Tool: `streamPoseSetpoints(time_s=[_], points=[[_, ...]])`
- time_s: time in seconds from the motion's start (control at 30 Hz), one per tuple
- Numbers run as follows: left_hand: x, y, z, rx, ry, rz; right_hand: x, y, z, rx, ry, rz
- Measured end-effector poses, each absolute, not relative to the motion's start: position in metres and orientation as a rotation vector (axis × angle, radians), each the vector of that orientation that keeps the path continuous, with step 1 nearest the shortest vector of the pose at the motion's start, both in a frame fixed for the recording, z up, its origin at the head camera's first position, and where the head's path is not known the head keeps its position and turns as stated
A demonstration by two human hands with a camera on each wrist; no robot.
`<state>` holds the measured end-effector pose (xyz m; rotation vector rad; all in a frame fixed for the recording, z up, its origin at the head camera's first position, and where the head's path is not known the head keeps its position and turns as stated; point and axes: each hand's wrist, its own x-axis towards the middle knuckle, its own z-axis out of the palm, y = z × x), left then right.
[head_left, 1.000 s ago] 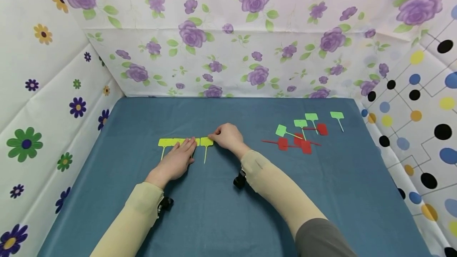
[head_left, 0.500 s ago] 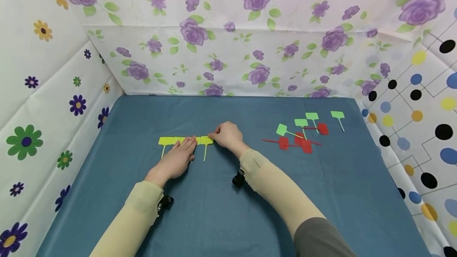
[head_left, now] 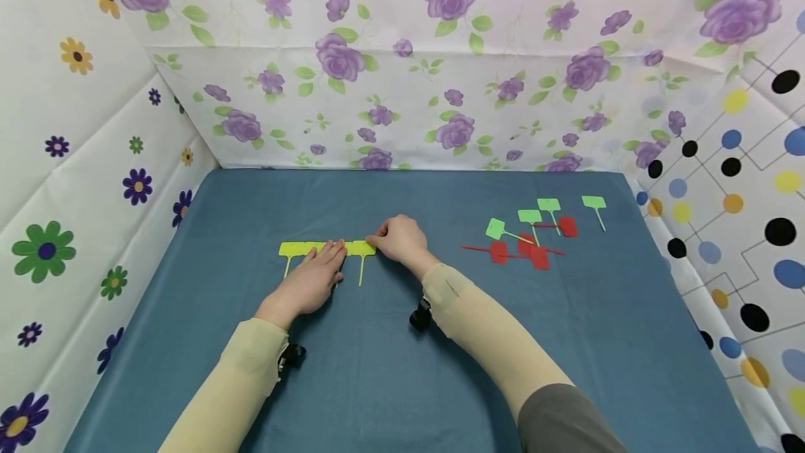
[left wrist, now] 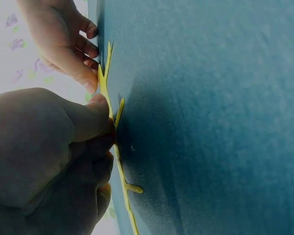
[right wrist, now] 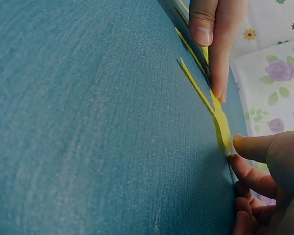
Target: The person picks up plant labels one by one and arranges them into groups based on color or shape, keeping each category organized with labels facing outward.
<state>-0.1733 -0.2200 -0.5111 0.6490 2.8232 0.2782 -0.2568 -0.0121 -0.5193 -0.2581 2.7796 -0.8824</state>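
Note:
Several yellow T-shaped plant labels [head_left: 292,249] lie edge to edge in a row, stems toward the person. My left hand [head_left: 308,279] rests on the middle of that row with its fingers straight, hiding some labels. At the row's right end, my right hand [head_left: 400,240] pinches the corner of the last yellow label [head_left: 360,248] between thumb and forefinger. In the right wrist view, the thumb and forefinger of the right hand [right wrist: 264,164] meet at this label's edge [right wrist: 222,125]. The left wrist view shows the row's thin edge [left wrist: 120,169] beside the fingers.
Several red labels [head_left: 539,257] lie in an overlapping cluster on the right of the blue cloth [head_left: 402,383]. Several green labels [head_left: 548,204] lie among and behind them, one green label [head_left: 594,202] farther right. A flowered curtain [head_left: 402,110] stands at the back.
The last yellow label has slid slightly left with the right hand's fingers on it, and the gap to its neighbour has closed. The left hand has stayed in place.

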Motion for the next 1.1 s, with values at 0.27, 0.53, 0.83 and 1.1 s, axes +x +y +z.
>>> streamPoseSetpoints(time_s=[0.27,0.53,0.83,1.1], points=[[-0.1741,-0.2196,-0.5101,0.656,2.824,0.278,-0.2575,-0.0117,-0.5201,-0.275,2.772,-0.893],[-0.1738,-0.2191,-0.5053,0.655,2.823,0.284,-0.2577,-0.0133,-0.5223,-0.286,2.81,-0.8],[-0.175,-0.2206,-0.5083,0.665,2.831,0.277,-0.2583,-0.0148,-0.5198,-0.284,2.824,-0.77],[-0.1756,-0.221,-0.5102,0.656,2.825,0.283,-0.2601,-0.0165,-0.5205,-0.268,2.83,-0.726]])
